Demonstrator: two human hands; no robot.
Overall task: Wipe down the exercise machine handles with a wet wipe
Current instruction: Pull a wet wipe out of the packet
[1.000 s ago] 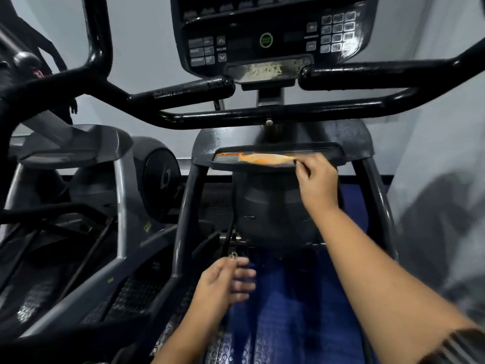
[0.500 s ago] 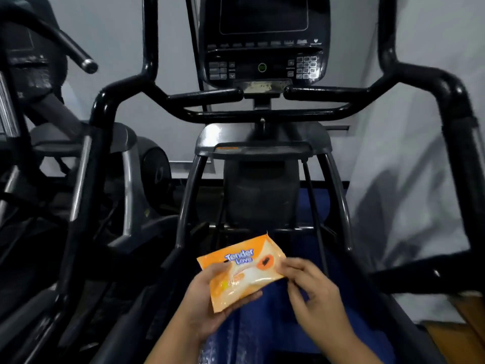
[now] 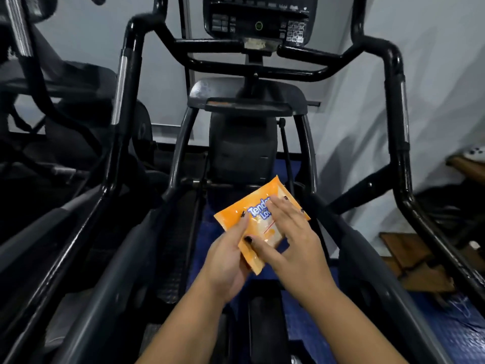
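Head view.

1. Pack (image 3: 231,219): an orange wet-wipe pouch with blue lettering, held tilted, low in the centre of the frame above the blue mat (image 3: 459,327). Its contents do not show, and I cannot tell whether its flap is lifted or sealed.

2. Left hand (image 3: 225,261): supports the pack from beneath at its lower left corner. The thumb lies across the front face and the other fingers curl behind, so the fingers are clamped on the pack.

3. Right hand (image 3: 294,240): lies on the front face of the pack. Its fingers are straight and spread apart over the lettering, reaching the upper right edge. The thumb rests on the pale middle panel, close to the left thumb.

4. Handles: the left handle (image 3: 131,48) and the right handle (image 3: 397,74) are black tubes that rise on either side of the frame, well apart from both hands. Two short inner grips (image 3: 207,44) point inward below the console (image 3: 258,19).

5. Tray (image 3: 248,107): a shallow dark shelf below the console, with an orange label strip at its left end.

6. A second machine (image 3: 65,101) stands to the left.
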